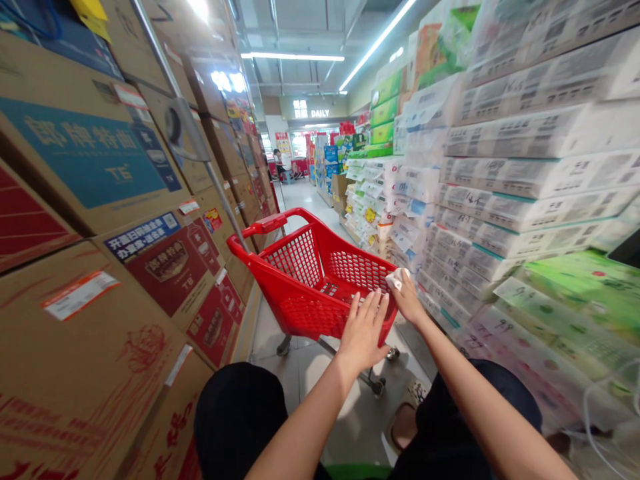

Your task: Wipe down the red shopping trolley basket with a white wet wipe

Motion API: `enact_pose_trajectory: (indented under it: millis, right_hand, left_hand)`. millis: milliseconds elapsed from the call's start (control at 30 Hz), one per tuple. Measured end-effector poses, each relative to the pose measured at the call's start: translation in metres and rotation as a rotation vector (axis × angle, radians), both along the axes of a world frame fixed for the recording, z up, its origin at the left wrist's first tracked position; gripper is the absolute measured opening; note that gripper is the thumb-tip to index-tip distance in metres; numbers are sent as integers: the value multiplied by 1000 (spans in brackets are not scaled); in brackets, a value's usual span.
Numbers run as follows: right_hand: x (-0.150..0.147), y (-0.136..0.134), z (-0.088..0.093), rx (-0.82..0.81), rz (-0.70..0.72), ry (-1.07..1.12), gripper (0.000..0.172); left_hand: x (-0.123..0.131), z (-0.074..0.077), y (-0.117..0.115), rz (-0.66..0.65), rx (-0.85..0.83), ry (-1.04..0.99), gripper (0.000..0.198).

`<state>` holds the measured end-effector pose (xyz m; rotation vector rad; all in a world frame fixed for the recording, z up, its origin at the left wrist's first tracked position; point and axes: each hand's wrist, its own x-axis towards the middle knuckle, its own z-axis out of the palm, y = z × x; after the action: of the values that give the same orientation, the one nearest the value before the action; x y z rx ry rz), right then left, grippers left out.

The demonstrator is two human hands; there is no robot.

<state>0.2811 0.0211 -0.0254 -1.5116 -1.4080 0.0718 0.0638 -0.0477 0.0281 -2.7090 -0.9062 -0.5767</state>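
A red plastic shopping cart (305, 310) stands sideways in the aisle before me, its handle toward the left and its basket empty as far as I can see. My left hand (364, 330) lies with fingers spread at the cart's near side, close to the rim. At the right end of the rim, my right hand (407, 297) is closed on a crumpled white cloth (397, 278), which touches the cart's corner. Whether the cloth is fabric or tissue is too small to tell.
Stacked cardboard boxes (75, 320) wall the left side. Packs of wrapped paper goods (500, 193) rise on the right, with green packs (590, 287) lower down. People sit far down the aisle. My knees and a shoe (403, 423) are below the cart.
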Motion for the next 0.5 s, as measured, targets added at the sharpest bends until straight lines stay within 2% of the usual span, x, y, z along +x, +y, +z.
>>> enact_pose_trajectory:
  millis: [100,267,333,400,500]
  right_hand:
    - [5,5,1,-58,47,6,80]
    - [-22,-55,-23,-124,130,-46,67]
    - [-25,-68,-25,-144,164,-84,63]
    - [-19,-62,-18,-123,162,-87,61]
    - [-3,-27,1,-24,73,-28,65]
  left_hand:
    - [2,1,1,14,6,-8,115]
    - [0,1,0,20,3,-16,116]
    - [0,0,-1,15,-3,-23,115]
    - [1,-1,-2,13,-10,-27,114]
    - [2,-2,-2,15,-11,-21,114]
